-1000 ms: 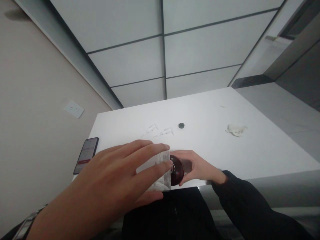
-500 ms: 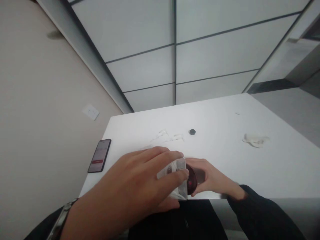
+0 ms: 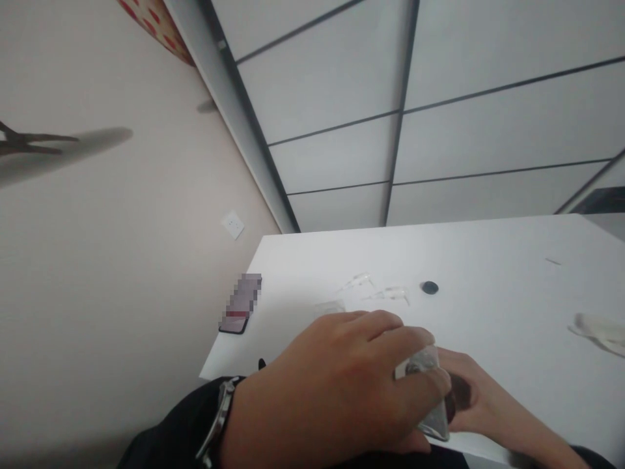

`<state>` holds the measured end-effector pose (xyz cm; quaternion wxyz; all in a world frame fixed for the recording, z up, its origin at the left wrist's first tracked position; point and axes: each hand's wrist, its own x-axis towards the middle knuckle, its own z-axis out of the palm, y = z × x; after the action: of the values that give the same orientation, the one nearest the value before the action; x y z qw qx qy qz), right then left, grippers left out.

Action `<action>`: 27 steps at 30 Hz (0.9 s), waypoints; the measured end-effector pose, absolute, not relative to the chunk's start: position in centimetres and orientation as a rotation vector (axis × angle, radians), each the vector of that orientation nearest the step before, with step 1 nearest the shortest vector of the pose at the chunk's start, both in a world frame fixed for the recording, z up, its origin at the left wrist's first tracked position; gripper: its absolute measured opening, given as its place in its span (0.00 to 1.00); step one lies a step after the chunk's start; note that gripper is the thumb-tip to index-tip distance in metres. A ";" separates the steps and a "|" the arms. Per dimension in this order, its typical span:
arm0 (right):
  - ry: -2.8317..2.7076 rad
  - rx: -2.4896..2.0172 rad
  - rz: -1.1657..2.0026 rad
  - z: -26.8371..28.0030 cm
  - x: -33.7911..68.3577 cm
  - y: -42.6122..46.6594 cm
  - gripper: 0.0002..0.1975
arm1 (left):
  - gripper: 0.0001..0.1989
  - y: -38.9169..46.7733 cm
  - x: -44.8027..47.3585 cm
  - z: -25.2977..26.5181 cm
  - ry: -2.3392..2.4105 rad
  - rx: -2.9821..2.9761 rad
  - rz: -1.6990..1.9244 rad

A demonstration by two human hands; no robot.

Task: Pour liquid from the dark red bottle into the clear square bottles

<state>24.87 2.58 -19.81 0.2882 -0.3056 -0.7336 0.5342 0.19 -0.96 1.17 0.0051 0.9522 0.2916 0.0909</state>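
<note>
My left hand (image 3: 342, 384) fills the lower middle of the view, fingers curled around a clear plastic bag (image 3: 430, 397) held at the near edge of the white table (image 3: 488, 260). My right hand (image 3: 481, 400) sits just behind the bag and grips a small dark red round object (image 3: 459, 394), pressed against the bag's open end. Most of that object is hidden by my left fingers. A watch (image 3: 217, 417) shows on my left wrist.
A phone (image 3: 241, 306) lies near the table's left edge. Two small clear plastic pieces (image 3: 375, 290) and a black round cap (image 3: 430, 287) lie mid-table. A crumpled white tissue (image 3: 598, 329) is at the right. A beige wall with a socket (image 3: 233, 225) stands left.
The view has swung left and down, so both hands now sit lower right. The hands stay together on the bag and the dark red object, which is more covered than before.
</note>
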 end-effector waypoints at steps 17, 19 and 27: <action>-1.931 -0.848 1.422 -19.9 24.8 2.4 0.26 | 0.16 -1.0 0.2 1.3 0.894 3.003 0.293; -1.929 -0.832 1.415 -19.9 24.7 2.4 0.27 | 0.17 -1.0 0.2 1.4 0.898 3.004 0.285; -1.966 -0.825 1.382 -19.7 24.5 2.6 0.38 | 0.22 -0.9 0.4 1.4 0.896 2.986 0.241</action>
<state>24.55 2.55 -19.67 0.2956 -0.3102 -0.7391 0.5197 0.39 -0.95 1.44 0.0076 0.9550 0.2864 0.0769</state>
